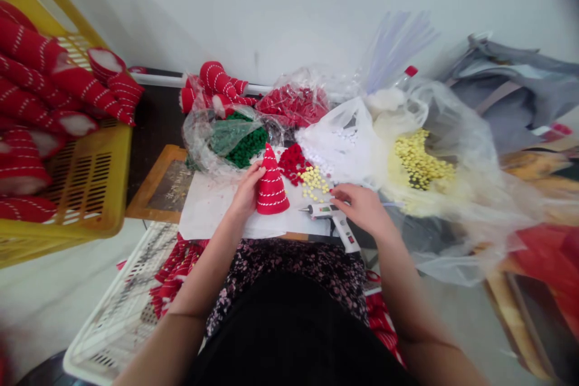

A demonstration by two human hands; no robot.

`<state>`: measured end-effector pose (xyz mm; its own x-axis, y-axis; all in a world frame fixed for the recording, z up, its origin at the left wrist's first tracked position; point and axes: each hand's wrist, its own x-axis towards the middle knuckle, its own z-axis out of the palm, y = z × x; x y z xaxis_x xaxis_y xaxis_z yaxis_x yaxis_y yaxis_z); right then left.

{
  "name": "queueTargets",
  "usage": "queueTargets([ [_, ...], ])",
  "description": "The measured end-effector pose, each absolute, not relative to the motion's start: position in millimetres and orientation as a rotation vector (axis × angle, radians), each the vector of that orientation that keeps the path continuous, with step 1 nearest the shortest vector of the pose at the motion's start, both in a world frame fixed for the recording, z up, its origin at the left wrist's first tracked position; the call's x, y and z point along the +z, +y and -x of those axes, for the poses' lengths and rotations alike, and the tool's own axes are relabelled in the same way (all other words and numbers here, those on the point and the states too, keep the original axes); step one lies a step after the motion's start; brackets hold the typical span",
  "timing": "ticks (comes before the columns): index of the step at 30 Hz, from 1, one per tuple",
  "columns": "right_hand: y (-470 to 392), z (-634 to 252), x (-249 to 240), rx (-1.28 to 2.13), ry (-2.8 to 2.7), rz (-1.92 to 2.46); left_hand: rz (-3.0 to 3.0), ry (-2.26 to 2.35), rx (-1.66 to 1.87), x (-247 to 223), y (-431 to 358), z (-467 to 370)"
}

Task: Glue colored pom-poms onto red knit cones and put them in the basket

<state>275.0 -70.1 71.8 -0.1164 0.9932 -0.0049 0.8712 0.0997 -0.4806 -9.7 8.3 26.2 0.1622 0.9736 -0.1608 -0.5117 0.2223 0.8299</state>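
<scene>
My left hand [248, 192] is closed on a red felt cone [272, 188] wound with white stitched cord, its tip pointing up. My right hand [360, 204] is pinched just above a white glue gun [326, 211]. A small red spot shows at the right fingertips; whether it is a pom-pom or a nail I cannot tell. The glue gun lies on its side, nozzle toward the cone, handle over the table's front edge. Between the hands are loose yellow pom-poms [315, 183] and a pile of red pom-poms [293, 163] on white paper [208, 208].
Behind lie bags of green pom-poms [239, 139], red pieces [296, 104] and white pom-poms [347, 134]. A clear bag with yellow pom-poms [423, 160] stands right. At left, a yellow crate [97, 193] holds several red cones; a white basket [122, 307] sits below.
</scene>
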Motion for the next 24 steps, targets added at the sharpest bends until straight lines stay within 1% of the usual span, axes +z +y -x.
queueTargets([
  [3, -37.5, -269.1, 70.0, 0.864, -2.257, 1.499, -0.706, 0.81, 1.2, 26.6, 7.9, 8.1],
  [6, -12.9, -265.8, 66.5, 1.008, -2.437, 1.389, -0.705, 0.81, 1.195, 25.8, 7.7, 7.9],
  [8, -4.3, -265.8, 64.9, 1.004, -2.547, 1.412, -0.699, 0.804, 1.183, 25.0, 7.7, 8.7],
  [13, -4.1, -269.9, 64.3, 0.822, -2.621, 1.514, -0.682, 0.792, 1.179, 24.3, 7.3, 9.5],
  [16, -10.6, -272.6, 69.8, 0.833, -2.462, 1.511, -0.668, 0.794, 1.183, 24.5, 6.8, 7.5],
  [19, -21.7, -266.2, 80.7, 0.921, -2.105, 1.371, -0.659, 0.794, 1.189, 25.1, 6.0, 4.1],
  [24, -42.6, -222.9, 84.8, 0.934, -1.678, 1.147, -0.665, 0.807, 1.19, 26.4, 5.0, 0.7],
])
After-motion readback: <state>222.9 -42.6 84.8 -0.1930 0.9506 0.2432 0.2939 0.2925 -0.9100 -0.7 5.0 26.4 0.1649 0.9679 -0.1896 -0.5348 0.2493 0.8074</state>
